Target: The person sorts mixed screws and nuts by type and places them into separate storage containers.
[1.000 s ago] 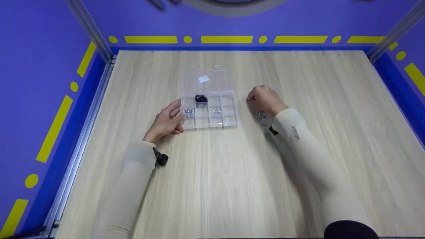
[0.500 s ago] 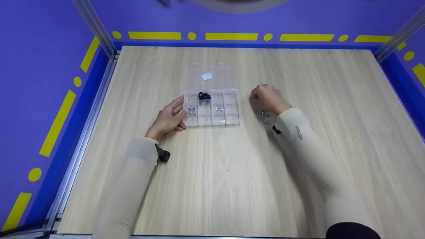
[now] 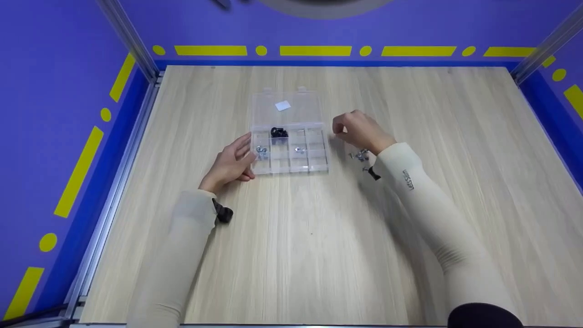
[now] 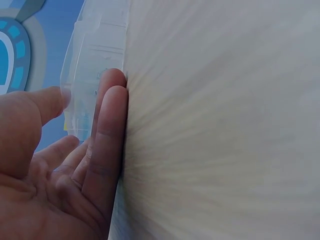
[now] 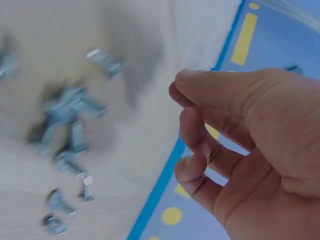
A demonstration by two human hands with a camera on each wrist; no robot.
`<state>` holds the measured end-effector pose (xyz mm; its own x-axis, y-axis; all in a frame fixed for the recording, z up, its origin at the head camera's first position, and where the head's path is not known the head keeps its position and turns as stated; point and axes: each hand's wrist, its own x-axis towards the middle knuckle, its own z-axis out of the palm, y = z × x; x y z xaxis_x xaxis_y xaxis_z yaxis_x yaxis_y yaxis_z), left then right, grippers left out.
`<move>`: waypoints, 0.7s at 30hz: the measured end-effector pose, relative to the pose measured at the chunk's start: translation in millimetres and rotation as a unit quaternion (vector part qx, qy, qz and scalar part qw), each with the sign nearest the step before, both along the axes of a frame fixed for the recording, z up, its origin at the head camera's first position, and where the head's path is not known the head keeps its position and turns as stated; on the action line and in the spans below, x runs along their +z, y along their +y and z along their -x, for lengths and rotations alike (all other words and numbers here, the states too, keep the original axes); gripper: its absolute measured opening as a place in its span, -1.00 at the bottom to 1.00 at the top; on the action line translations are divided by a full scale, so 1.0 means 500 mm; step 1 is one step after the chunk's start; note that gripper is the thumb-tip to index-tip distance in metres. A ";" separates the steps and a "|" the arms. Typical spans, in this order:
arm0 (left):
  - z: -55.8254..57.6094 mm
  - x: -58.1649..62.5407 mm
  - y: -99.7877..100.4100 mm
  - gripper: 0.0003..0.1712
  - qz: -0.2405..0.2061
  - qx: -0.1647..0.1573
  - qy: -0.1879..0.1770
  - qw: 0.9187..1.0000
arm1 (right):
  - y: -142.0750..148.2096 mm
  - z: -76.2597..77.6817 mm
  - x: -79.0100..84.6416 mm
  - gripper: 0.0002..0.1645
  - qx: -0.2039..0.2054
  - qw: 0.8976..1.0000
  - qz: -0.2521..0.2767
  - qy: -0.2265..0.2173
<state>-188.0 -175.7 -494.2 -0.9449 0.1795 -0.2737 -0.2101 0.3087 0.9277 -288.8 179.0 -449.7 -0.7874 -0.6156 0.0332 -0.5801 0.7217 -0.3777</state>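
Note:
A clear plastic compartment box (image 3: 291,170) lies on the table with its lid tipped back. Black parts (image 3: 279,132) fill one back compartment; small silvery pieces (image 3: 262,151) sit in two others. My left hand (image 3: 229,165) holds the box's left side, thumb on its top edge, fingers along the side in the left wrist view. Right of the box, my right hand (image 3: 362,132) is raised slightly, thumb and forefinger tips together and the other fingers curled. Nothing shows between those tips. Several small silvery screws (image 5: 65,110) lie loose on the table beside and below that hand.
A white paper slip (image 3: 283,105) lies on the clear lid. The wooden table (image 3: 291,255) is bounded by blue panels (image 3: 319,27) with yellow marks at the back and sides, and by a metal rail (image 3: 123,155) on the left.
My right hand has lifted and shifted slightly left toward the box, uncovering more of the screws. My left hand and the box stay together; the head view has shifted slightly.

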 end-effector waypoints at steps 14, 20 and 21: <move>0.000 -0.001 0.002 -0.22 -0.007 0.008 0.001 1.000 | -0.118 -0.032 0.043 -0.87 0.078 0.996 0.029 0.029; 0.000 -0.002 0.002 -0.22 -0.007 0.010 -0.001 1.000 | -0.149 -0.037 0.040 -0.89 0.097 0.994 0.026 0.038; 0.000 -0.002 0.002 -0.22 -0.007 0.010 0.000 1.000 | -0.153 -0.038 0.039 -0.89 0.100 0.994 0.026 0.040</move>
<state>-188.0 -174.7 -495.1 -0.9482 0.1641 -0.2721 -0.2170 0.2909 0.9318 -269.7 102.5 -430.2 -0.6426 -0.7558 0.1259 -0.7399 0.5694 -0.3582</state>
